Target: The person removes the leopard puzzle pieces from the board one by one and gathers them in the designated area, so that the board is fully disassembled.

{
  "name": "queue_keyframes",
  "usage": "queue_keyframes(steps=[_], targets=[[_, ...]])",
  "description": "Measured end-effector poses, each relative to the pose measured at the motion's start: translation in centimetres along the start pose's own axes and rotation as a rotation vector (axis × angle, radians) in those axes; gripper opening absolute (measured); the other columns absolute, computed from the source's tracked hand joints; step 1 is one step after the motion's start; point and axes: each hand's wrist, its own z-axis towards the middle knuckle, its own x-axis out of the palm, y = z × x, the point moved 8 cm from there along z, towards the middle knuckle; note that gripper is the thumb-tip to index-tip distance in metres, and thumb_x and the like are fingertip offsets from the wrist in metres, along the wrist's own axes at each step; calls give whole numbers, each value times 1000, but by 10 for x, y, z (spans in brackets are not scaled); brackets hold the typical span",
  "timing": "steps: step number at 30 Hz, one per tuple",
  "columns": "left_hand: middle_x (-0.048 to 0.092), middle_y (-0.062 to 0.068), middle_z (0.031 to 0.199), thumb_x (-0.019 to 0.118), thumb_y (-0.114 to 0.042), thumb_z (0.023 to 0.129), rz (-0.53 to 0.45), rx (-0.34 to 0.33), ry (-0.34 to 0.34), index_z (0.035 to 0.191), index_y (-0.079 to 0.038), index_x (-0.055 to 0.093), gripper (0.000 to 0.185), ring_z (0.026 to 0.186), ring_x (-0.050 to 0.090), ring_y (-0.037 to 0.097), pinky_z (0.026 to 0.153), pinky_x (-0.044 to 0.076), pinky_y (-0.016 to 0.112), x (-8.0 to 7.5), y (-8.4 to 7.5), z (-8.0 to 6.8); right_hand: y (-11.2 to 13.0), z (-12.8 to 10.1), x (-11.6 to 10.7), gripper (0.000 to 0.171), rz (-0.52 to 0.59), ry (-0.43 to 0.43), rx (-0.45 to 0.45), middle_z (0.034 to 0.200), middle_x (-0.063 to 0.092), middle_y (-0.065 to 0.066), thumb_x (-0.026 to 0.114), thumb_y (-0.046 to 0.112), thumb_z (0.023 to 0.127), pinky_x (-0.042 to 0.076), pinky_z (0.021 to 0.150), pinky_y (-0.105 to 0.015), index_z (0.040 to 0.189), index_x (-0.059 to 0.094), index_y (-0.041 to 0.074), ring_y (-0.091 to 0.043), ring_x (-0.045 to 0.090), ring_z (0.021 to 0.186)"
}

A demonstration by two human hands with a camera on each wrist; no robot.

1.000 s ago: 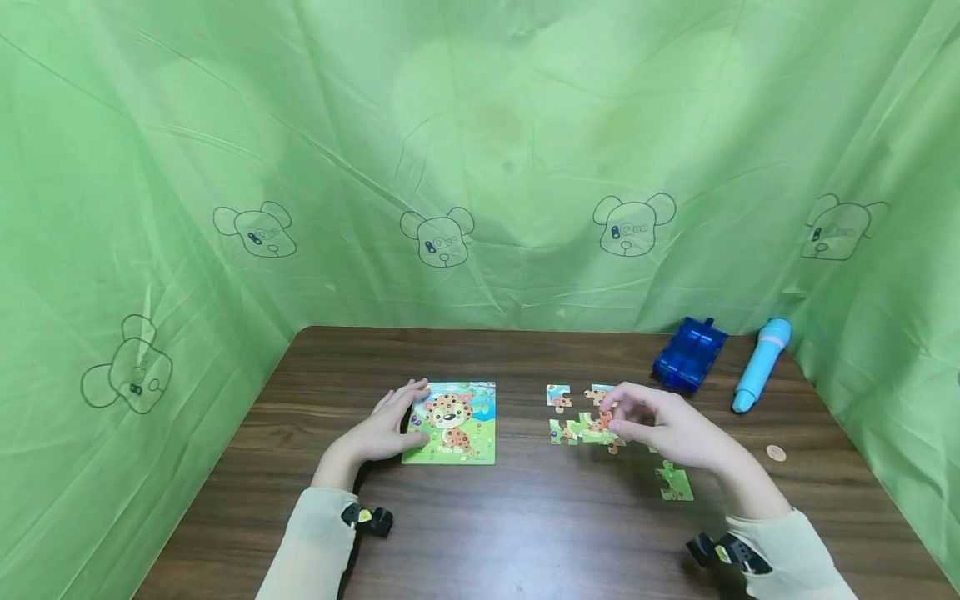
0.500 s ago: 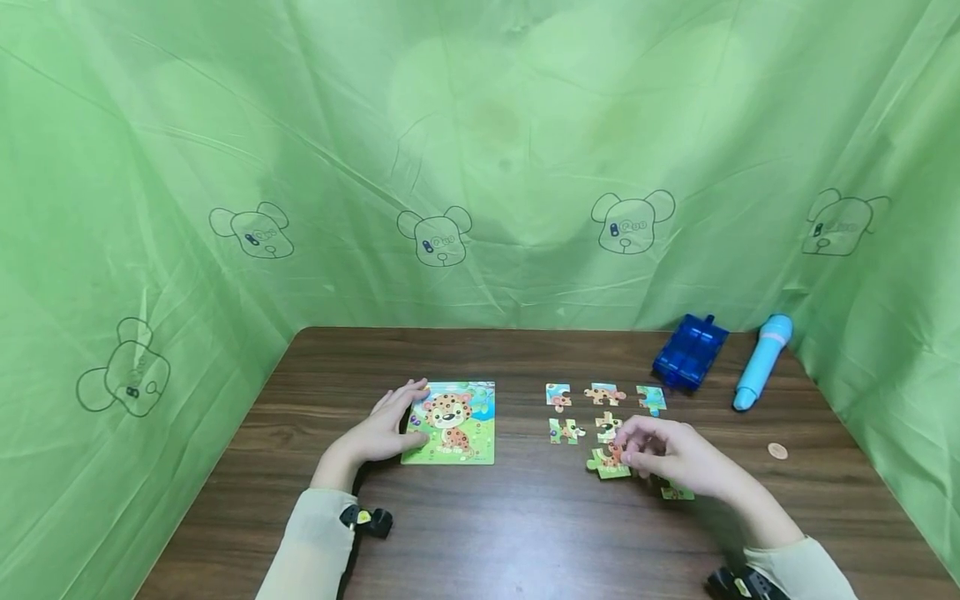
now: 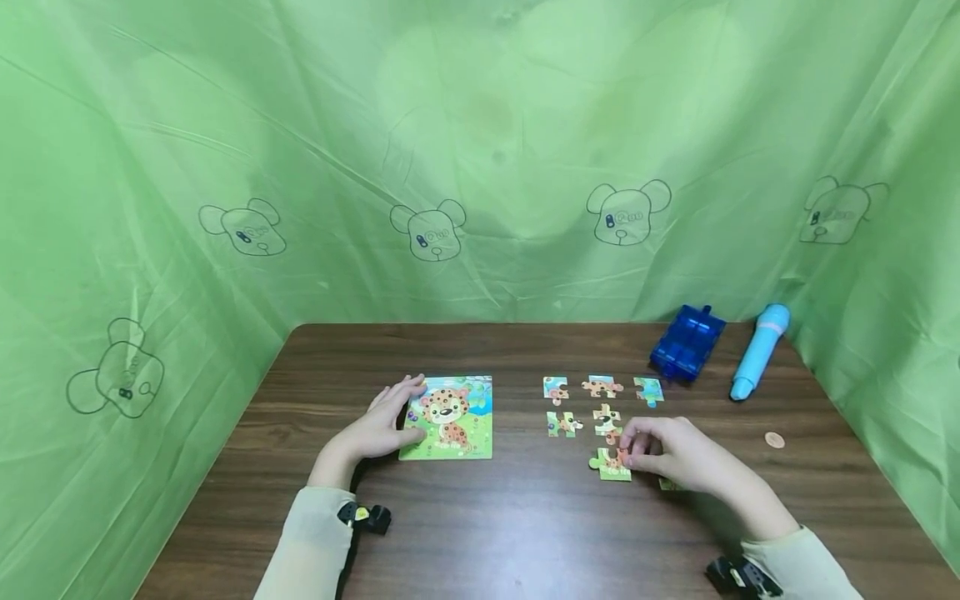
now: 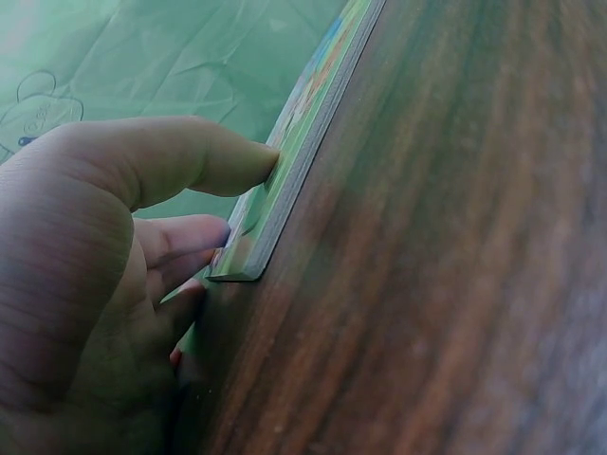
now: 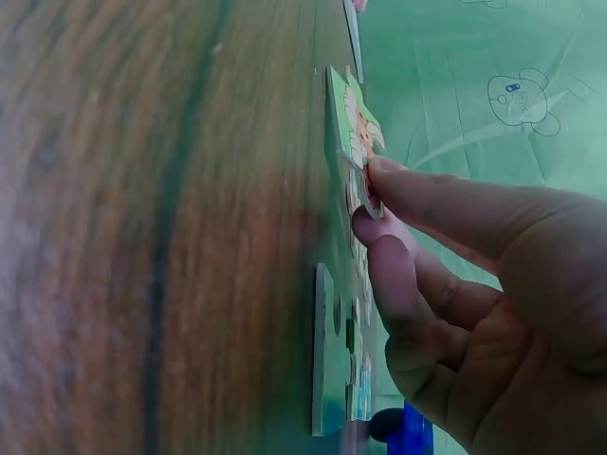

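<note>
My left hand [image 3: 375, 432] rests at the left side of a square picture board [image 3: 476, 442] with a spotted cub on it. In the left wrist view the thumb [image 4: 228, 166] presses on the board's face, while the other fingers lie by its edge. Thumb and forefinger of my right hand [image 3: 675, 454] pinch the right side of a green jigsaw piece [image 3: 615, 473]. Just above it lies a spotted piece [image 3: 606, 415]. Another green piece [image 3: 670, 484] is mostly hidden under the right hand.
More jigsaw pieces lie spread behind the right hand, among them a sky-blue one [image 3: 648, 388] and a corner one [image 3: 555, 387]. Farther back are a blue see-through case [image 3: 686, 343] and a light-blue toy microphone [image 3: 759, 354]. A small round disc [image 3: 774, 440] lies at the right.
My right hand has drawn the green piece back toward me, away from the spotted pieces, and it has stayed nearly still since half a second ago. My left hand keeps its place on the board.
</note>
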Motion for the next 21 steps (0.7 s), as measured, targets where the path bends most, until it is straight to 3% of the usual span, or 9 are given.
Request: queue_keyframes(steps=[11,21], targets=[[24,10,181,77,-28,99,6,6,-2,167,-4,41,81,169,11,34,135,0,59,-1,-1,2,2,3,0,8,-71,-29,-29,81,67,18,84,20,99,50,62,-25,103,77,20,0,59,70],[24,11,181,77,-30,99,17,13,-3,166,-3,41,81,169,11,35,134,1,61,0,1,3,-4,3,0,13,-81,-22,17,78,65,18,86,9,94,50,61,-24,99,79,18,1,57,69]])
